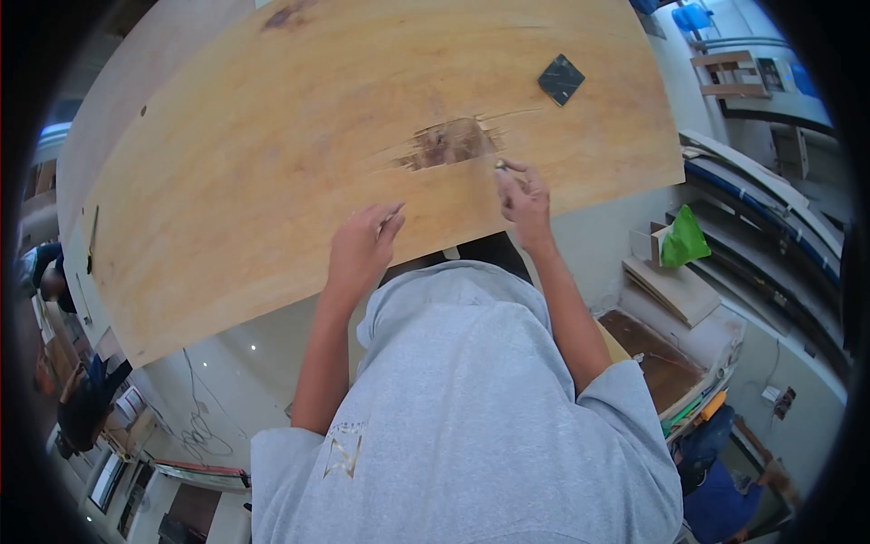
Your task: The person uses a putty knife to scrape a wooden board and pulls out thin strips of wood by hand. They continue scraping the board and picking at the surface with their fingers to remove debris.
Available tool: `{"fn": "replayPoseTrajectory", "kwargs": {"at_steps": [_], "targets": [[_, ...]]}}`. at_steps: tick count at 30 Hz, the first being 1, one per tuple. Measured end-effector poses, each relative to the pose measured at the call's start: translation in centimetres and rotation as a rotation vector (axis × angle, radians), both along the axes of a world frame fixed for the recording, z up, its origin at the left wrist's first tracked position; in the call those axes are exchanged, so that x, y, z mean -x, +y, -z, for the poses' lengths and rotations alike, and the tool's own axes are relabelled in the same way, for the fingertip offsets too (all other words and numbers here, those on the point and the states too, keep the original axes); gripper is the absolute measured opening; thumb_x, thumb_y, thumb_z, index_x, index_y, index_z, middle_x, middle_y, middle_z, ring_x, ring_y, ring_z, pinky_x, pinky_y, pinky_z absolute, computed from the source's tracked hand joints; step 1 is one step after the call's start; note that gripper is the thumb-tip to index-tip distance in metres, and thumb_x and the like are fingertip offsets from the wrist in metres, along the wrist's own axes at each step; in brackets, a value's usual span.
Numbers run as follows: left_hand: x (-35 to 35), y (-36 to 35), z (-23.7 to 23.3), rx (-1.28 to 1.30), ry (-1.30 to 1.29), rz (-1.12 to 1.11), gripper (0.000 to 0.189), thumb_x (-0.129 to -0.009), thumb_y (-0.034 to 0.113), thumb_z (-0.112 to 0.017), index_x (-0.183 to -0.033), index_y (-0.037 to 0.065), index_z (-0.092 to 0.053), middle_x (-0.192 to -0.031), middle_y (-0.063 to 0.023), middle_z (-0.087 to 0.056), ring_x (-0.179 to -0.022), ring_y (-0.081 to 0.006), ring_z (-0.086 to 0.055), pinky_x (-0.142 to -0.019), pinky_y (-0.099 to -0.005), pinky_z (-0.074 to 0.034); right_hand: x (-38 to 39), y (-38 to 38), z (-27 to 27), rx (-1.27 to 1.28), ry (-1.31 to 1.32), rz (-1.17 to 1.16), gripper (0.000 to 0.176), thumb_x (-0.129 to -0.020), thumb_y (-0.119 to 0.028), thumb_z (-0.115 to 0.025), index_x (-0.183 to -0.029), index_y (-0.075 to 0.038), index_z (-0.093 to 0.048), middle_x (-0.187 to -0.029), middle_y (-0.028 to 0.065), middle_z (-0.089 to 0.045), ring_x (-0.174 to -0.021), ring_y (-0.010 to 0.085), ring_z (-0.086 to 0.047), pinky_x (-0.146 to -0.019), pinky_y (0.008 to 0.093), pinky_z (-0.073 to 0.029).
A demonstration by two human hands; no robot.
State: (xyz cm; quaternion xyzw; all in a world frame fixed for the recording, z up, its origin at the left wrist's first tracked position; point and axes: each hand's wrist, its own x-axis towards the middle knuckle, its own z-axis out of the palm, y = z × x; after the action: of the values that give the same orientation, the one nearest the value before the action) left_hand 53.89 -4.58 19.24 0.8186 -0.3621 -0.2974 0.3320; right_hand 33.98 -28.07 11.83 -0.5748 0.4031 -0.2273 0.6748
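Note:
A large plywood sheet (272,163) lies in front of me, with a dark, splintered patch (449,143) where the top veneer is torn away. My right hand (526,201) is just below the patch's right end, thumb and fingers pinched on a small object (500,164) too small to name. To the left, over the sheet's near edge, my left hand (361,243) is closed with its fingertips together. A small greyish tip (396,211) shows at them, and I cannot make out what it is. Beyond the patch, a dark square piece (562,80) lies on the sheet.
A thin dark tool (92,240) rests near the sheet's left edge. Shelves with stacked boards (770,227) stand at the right, near a green bag (686,238). Cables (198,426) trail on the floor at lower left. Another person (56,281) is at the far left.

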Motion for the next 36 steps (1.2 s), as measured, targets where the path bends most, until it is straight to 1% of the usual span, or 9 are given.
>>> {"fn": "replayPoseTrajectory", "kwargs": {"at_steps": [1,2,5,8,14,17,20,23,36], "targets": [[0.1,-1.0,1.6,0.049,0.070,-0.031,0.035,-0.111,0.028,-0.065,-0.133,0.004,-0.076,-0.113,-0.0122,-0.079,-0.090,-0.0218,-0.072,-0.081,-0.0367,-0.058,0.2,-0.5,-1.3,-0.355,-0.086,0.046,0.030,-0.103,-0.017,-0.077,-0.130,-0.009,-0.067,-0.079,0.0016,-0.065,-0.060,0.0108,-0.059,-0.048,0.0266,-0.040],[0.1,-2.3,2.9,0.101,0.139,-0.060,0.036,-0.112,0.030,-0.064,-0.134,0.004,-0.075,-0.113,-0.0111,-0.079,-0.090,-0.0201,-0.071,-0.081,-0.0362,-0.058,-0.3,-0.1,-2.3,-0.369,-0.108,0.113,0.025,-0.105,-0.016,-0.075,-0.128,-0.010,-0.066,-0.074,-0.0053,-0.054,-0.057,0.0002,-0.042,-0.045,0.0205,-0.024],[-0.8,-7.7,5.6,0.126,0.394,-0.142,0.039,-0.112,0.031,-0.063,-0.138,0.003,-0.072,-0.115,-0.0094,-0.078,-0.091,-0.0169,-0.070,-0.081,-0.0345,-0.058,-0.3,-0.3,-3.3,-0.455,-0.060,0.134,0.025,-0.105,-0.015,-0.074,-0.128,-0.009,-0.066,-0.073,-0.0042,-0.055,-0.056,0.0022,-0.043,-0.044,0.0221,-0.026],[-1.9,-12.8,6.5,0.123,0.565,-0.252,0.035,-0.110,0.027,-0.063,-0.134,0.002,-0.071,-0.115,-0.0222,-0.079,-0.097,-0.0321,-0.077,-0.089,-0.0395,-0.059,0.9,-0.4,-3.8,-0.488,-0.089,0.060,0.027,-0.105,-0.015,-0.075,-0.129,-0.009,-0.066,-0.073,-0.0041,-0.056,-0.057,0.0026,-0.044,-0.045,0.0218,-0.027],[-1.1,-16.1,9.1,0.177,-0.162,-0.080,0.035,-0.101,0.008,-0.069,-0.136,0.006,-0.071,-0.111,-0.0137,-0.076,-0.102,-0.0298,-0.075,-0.089,-0.0392,-0.060,5.3,-3.4,-4.5,-0.340,0.034,-0.066,0.031,-0.103,-0.015,-0.077,-0.132,-0.008,-0.070,-0.077,-0.0027,-0.061,-0.062,0.0025,-0.047,-0.051,0.0218,-0.031],[-0.5,-17.0,9.2,0.141,-0.535,-0.014,0.039,-0.093,0.003,-0.073,-0.131,0.009,-0.075,-0.114,-0.0148,-0.076,-0.108,-0.0337,-0.073,-0.092,-0.0430,-0.060,7.3,-5.7,-4.4,0.005,0.235,-0.218,0.034,-0.101,-0.014,-0.079,-0.133,-0.005,-0.073,-0.089,0.0006,-0.071,-0.073,0.0060,-0.060,-0.063,0.0238,-0.045],[-0.6,-17.0,9.5,0.104,-0.602,0.039,0.031,-0.092,0.001,-0.071,-0.120,0.011,-0.079,-0.117,-0.0104,-0.074,-0.108,-0.0331,-0.072,-0.089,-0.0450,-0.060,8.5,-7.9,-3.8,0.262,0.175,-0.217,0.036,-0.100,-0.014,-0.080,-0.133,-0.003,-0.073,-0.102,0.0036,-0.076,-0.087,0.0099,-0.067,-0.079,0.0263,-0.053],[-0.3,-17.2,9.4,0.127,-0.619,0.049,0.023,-0.092,0.001,-0.070,-0.110,0.011,-0.080,-0.116,-0.0101,-0.074,-0.104,-0.0331,-0.072,-0.089,-0.0452,-0.059,9.7,-10.8,-3.4,0.257,0.165,-0.267,0.035,-0.100,-0.014,-0.080,-0.132,-0.001,-0.074,-0.107,0.0045,-0.078,-0.092,0.0114,-0.071,-0.083,0.0280,-0.056],[-1.6,-19.8,7.6,-0.144,-0.513,0.131,0.021,-0.091,-0.005,-0.060,-0.109,0.006,-0.062,-0.112,-0.0173,-0.067,-0.107,-0.0422,-0.066,-0.090,-0.0510,-0.055,9.5,-20.0,-2.5,0.216,0.046,-0.447,0.034,-0.100,-0.015,-0.081,-0.132,-0.005,-0.073,-0.110,0.0068,-0.077,-0.096,0.0129,-0.074,-0.085,0.0293,-0.057]]}}
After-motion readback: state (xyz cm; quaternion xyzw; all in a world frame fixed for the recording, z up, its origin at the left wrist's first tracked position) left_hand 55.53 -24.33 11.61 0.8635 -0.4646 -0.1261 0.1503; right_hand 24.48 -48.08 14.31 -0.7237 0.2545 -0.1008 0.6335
